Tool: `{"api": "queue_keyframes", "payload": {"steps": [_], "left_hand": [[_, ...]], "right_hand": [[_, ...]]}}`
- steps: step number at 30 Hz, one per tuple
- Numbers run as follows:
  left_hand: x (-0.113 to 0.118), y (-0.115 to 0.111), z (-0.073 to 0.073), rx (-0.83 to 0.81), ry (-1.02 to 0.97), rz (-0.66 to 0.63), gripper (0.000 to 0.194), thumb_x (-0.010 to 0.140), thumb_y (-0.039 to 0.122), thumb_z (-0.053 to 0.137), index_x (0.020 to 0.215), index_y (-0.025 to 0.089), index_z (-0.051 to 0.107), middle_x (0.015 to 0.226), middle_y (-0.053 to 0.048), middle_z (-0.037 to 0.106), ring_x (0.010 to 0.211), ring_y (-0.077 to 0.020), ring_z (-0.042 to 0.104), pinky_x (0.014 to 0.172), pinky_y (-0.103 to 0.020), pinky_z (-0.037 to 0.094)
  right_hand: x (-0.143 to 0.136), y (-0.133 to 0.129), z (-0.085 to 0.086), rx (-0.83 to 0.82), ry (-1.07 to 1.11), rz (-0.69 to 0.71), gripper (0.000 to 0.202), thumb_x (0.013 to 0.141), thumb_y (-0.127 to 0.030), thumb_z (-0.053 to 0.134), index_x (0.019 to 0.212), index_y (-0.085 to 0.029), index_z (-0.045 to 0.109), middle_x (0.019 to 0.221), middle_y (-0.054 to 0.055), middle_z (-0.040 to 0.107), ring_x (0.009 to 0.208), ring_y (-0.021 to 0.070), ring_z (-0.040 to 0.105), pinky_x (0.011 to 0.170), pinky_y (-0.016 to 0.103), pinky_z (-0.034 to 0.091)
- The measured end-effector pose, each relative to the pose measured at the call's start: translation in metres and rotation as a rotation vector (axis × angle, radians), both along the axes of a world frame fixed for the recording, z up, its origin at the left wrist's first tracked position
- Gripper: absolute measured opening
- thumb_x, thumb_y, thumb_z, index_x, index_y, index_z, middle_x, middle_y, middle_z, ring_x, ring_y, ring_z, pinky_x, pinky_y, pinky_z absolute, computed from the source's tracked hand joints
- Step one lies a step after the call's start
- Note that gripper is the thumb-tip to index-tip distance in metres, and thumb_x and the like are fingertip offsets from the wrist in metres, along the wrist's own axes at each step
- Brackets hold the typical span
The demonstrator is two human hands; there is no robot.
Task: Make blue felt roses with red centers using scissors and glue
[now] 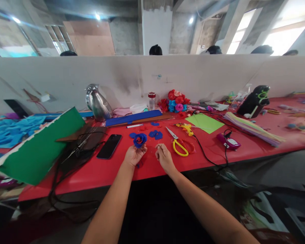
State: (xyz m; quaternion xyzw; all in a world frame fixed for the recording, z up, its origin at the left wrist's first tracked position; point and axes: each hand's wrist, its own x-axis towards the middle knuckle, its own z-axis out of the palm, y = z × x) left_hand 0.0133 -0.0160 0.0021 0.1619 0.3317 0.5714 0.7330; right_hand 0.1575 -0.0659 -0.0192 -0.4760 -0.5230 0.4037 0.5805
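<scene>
A blue paper flower (139,139) with a red centre rises from my left hand (135,154), whose fingers are closed round its base. My right hand (164,156) is curled just to the right, apart from the flower; its fingertips are pressed together, and whatever they may hold is too small to make out. Cut blue petals (156,135) lie on the red tabletop beyond both hands. To the right of my right hand rest yellow-handled scissors (179,144), blades pointing away. Behind them is a yellow glue gun (185,128) with a black cord.
A black phone (109,146) and a green sheet-covered board (44,149) lie left. Farther back stand a metal jug (98,103), a red-lidded jar (151,101) and a bunch of paper flowers (177,101). A purple power box (230,141) sits right, beside light green paper (205,122).
</scene>
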Motion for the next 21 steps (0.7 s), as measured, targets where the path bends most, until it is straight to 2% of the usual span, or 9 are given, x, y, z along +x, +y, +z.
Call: {"api": "queue_keyframes", "payload": {"steps": [4,8,14,21], "left_hand": [[0.007,0.001,-0.004,0.08,0.074,0.044,0.011,0.075,0.005,0.06,0.069,0.014,0.065,0.067,-0.004,0.068,0.06,-0.0132,0.062,0.058,-0.024,0.049],[0.012,0.004,-0.01,0.155,0.15,0.089,0.012,0.063,0.006,0.071,0.067,0.016,0.065,0.063,0.0,0.067,0.057,-0.0103,0.06,0.056,-0.02,0.046],[0.012,0.007,-0.014,0.247,0.227,0.086,0.016,0.057,0.016,0.078,0.065,0.017,0.064,0.063,0.002,0.066,0.059,-0.009,0.059,0.059,-0.019,0.045],[0.011,0.003,-0.012,0.312,0.295,0.062,0.021,0.059,0.021,0.078,0.074,0.019,0.063,0.073,0.001,0.066,0.065,-0.0117,0.06,0.063,-0.023,0.046]], "right_hand": [[-0.003,0.007,0.0,-0.011,0.022,-0.01,0.028,0.084,-0.046,0.049,0.07,-0.022,0.049,0.054,-0.005,0.049,0.047,0.0102,0.043,0.049,0.024,0.035],[-0.005,0.009,0.007,0.015,0.137,-0.042,0.027,0.069,-0.042,0.067,0.082,-0.022,0.054,0.078,-0.002,0.059,0.062,0.0107,0.052,0.059,0.024,0.041],[-0.015,0.014,0.019,-0.15,0.248,0.026,0.027,0.073,-0.047,0.059,0.069,-0.02,0.055,0.059,-0.004,0.055,0.054,0.0117,0.049,0.05,0.024,0.034],[-0.026,0.022,0.013,-0.147,0.3,-0.038,0.021,0.066,-0.038,0.059,0.059,-0.021,0.049,0.051,-0.006,0.049,0.05,0.0099,0.045,0.049,0.023,0.034]]}}
